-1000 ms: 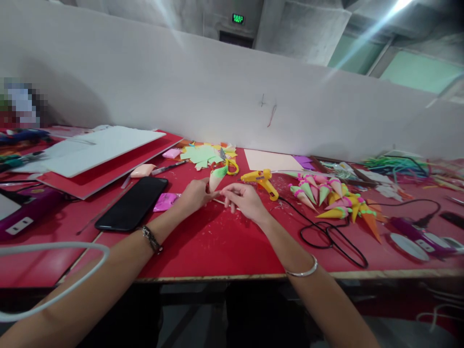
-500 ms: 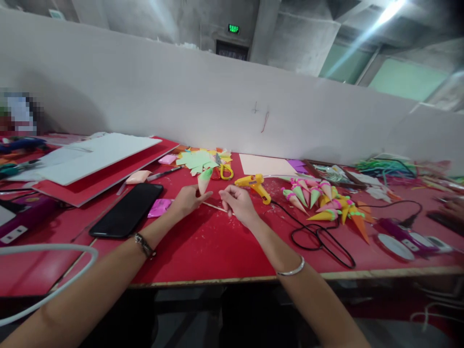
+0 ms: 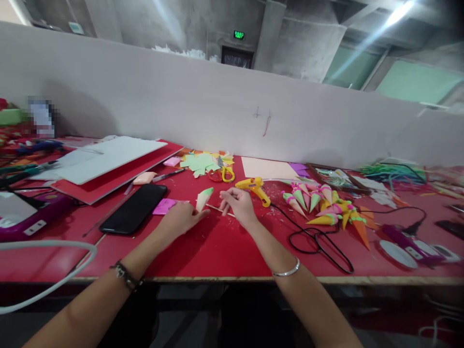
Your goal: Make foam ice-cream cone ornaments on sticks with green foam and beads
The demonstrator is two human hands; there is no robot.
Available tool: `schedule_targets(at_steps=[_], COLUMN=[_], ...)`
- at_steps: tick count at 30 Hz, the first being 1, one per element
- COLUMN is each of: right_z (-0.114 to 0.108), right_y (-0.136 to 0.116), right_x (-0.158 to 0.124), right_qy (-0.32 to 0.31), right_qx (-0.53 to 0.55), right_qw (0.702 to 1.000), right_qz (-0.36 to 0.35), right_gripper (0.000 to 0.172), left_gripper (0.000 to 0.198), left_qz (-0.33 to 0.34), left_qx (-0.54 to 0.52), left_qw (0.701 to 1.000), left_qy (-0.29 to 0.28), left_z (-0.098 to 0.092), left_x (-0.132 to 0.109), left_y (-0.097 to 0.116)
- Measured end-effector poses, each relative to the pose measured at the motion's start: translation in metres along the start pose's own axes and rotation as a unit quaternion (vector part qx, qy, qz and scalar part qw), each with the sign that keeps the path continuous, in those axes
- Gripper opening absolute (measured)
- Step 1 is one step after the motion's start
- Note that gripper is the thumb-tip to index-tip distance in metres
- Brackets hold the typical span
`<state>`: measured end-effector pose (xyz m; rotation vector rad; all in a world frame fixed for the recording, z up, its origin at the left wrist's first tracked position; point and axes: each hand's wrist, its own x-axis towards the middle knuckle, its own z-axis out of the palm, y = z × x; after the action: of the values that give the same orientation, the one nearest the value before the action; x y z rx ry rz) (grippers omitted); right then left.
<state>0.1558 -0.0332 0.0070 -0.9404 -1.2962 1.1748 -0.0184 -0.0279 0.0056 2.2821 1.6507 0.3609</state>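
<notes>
My left hand is closed on a small paper cone, cream outside with green at its tilted top. To its right, my right hand is raised over the table, fingers curled and thumb and forefinger pinched together. Whether something tiny sits in that pinch cannot be made out. A thin pale stick runs between the two hands, partly hidden by the right one. Just beyond the right hand lies a yellow glue gun. Several paper cones in pink, green, yellow and orange, many with frilled rims, are heaped farther right.
A black phone and a pink packet lie left of my hands. Behind are green paper pieces and yellow scissors. A black cord loops at right, near a purple power strip. White boards overhang at left.
My left hand has moved slightly down and left with the cone, which now leans more to the right. The right hand stays pinched in nearly the same place. The view has shifted a little.
</notes>
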Motion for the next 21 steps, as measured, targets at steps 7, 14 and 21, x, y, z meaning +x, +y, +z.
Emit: schedule_targets(at_steps=[7, 14, 21], right_z=[-0.004, -0.008, -0.008], right_y=[0.005, 0.008, 0.009], right_x=[0.007, 0.007, 0.008], right_qy=[0.046, 0.062, 0.053], right_qx=[-0.023, -0.043, -0.048], right_qw=[0.997, 0.996, 0.997], right_qz=[-0.059, -0.056, -0.039], right_gripper=[0.014, 0.012, 0.012], left_gripper=[0.059, 0.039, 0.057], left_qz=[0.045, -0.019, 0.048], left_qx=[0.034, 0.095, 0.094], left_qw=[0.998, 0.976, 0.994], left_qy=[0.037, 0.196, 0.025], left_z=[-0.003, -0.025, -0.019], left_x=[-0.011, -0.017, -0.009], left_y=[0.000, -0.030, -0.075])
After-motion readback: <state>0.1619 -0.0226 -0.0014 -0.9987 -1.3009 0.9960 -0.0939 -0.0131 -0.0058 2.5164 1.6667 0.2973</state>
